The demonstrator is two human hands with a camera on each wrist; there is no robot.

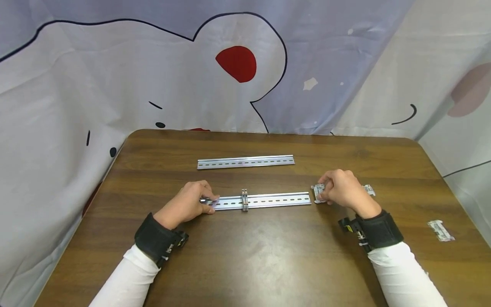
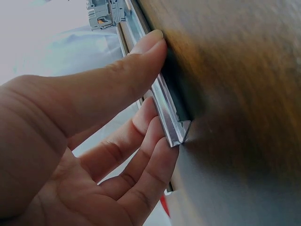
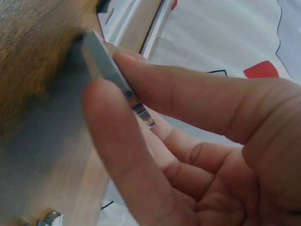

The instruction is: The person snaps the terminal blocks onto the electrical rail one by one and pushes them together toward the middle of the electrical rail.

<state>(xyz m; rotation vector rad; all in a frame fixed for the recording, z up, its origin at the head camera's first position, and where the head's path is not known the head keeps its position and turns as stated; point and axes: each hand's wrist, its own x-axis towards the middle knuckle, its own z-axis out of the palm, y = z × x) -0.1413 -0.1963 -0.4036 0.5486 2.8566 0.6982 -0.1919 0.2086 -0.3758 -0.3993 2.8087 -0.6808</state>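
Observation:
A slotted metal DIN rail (image 1: pixel 278 200) lies across the table in the head view. My left hand (image 1: pixel 189 201) pinches its left end, with the thumb along the near edge and the fingers on the far one. Thin grey terminal blocks (image 1: pixel 244 200) stand upright on the rail left of its middle; their exact number is hard to tell. Just past the rail's right end, my right hand (image 1: pixel 344 192) holds another grey terminal block (image 1: pixel 318 193) between thumb and fingers. The right wrist view shows this terminal block (image 3: pixel 110 70) edge-on, partly hidden by a finger.
A second DIN rail (image 1: pixel 245 162) lies farther back, roughly parallel. One loose terminal block (image 1: pixel 369 190) is just beyond my right hand, another (image 1: pixel 441 230) near the right edge of the wooden table (image 1: pixel 245 264). A printed curtain (image 1: pixel 153 64) hangs behind.

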